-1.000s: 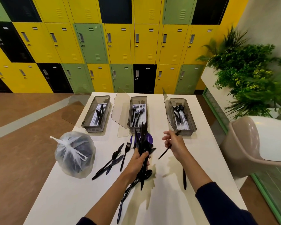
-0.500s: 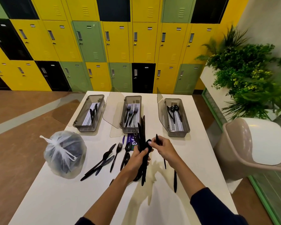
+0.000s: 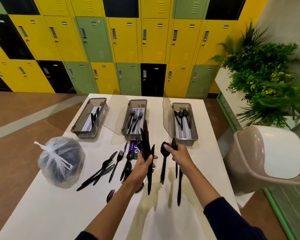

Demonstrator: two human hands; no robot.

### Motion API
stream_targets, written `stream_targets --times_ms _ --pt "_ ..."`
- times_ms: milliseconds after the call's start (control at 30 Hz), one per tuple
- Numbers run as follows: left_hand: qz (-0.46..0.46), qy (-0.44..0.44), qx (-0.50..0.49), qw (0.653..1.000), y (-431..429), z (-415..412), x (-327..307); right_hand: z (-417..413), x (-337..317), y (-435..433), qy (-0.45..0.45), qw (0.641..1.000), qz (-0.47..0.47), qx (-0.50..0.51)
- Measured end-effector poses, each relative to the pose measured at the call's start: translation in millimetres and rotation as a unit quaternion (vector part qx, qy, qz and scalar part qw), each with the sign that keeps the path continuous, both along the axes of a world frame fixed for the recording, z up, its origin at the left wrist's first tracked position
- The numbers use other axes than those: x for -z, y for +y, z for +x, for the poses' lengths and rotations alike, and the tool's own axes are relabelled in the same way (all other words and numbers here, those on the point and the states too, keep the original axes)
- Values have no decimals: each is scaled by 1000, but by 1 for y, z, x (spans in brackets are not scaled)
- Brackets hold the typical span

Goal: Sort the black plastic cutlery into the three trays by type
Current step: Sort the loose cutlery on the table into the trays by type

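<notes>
My left hand [image 3: 143,164] grips an upright bundle of black cutlery [image 3: 145,144] over the middle of the white table [image 3: 47,210]. To its right, my right hand [image 3: 177,153] holds two black spoons [image 3: 164,158], bowls up and handles hanging down. Three smoky grey trays stand at the far end: the left tray [image 3: 76,125] holds knives, the middle tray [image 3: 145,103] holds forks, the right tray [image 3: 195,125] holds spoons. Loose forks, knives and spoons [image 3: 109,168] lie scattered left of my left hand. One knife [image 3: 179,187] lies under my right forearm.
A knotted translucent plastic bag [image 3: 61,161] sits at the table's left edge. A purple card [image 3: 134,148] lies in front of the middle tray. Clear lids [image 3: 117,116] stand up beside the trays. A beige chair [image 3: 270,153] and green plants [image 3: 267,78] flank the right side; lockers fill the back wall.
My right hand went to the bundle in my left hand, then drew away to the right with spoons in it. The view shifted slightly forward.
</notes>
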State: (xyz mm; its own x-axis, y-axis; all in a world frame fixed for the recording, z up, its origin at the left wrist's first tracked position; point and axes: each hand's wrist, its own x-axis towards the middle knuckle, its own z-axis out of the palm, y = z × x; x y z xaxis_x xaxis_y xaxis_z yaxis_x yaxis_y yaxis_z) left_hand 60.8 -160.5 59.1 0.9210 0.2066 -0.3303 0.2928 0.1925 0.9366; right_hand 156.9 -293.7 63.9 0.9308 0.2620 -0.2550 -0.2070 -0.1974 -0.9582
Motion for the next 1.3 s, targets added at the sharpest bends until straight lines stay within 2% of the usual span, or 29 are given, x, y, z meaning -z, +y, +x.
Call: stream_targets --times_ms 133,267,367,533,800,867,1067,1300 --pt "-1 -6 4 1000 -4 8 1 15 4 -4 52 998 0 23" --pt "-1 -16 -1 1000 -8 19 3 39 2 -11 103 992 71 13" --pt "-2 -21 -6 1000 -9 28 4 69 -3 -15 116 989 89 25" --pt "-20 -22 -19 999 -9 42 6 137 5 -16 105 988 10 117" --pt "-40 -9 -35 999 -6 58 13 212 35 -10 159 982 -75 71" --pt "-40 -9 -31 999 -5 60 15 222 44 -12 152 981 -110 59" --pt "-38 -8 -20 999 -8 61 18 211 43 -20 112 985 -109 69" --pt "-29 -9 -13 999 -11 56 9 162 15 -20 42 990 -24 135"
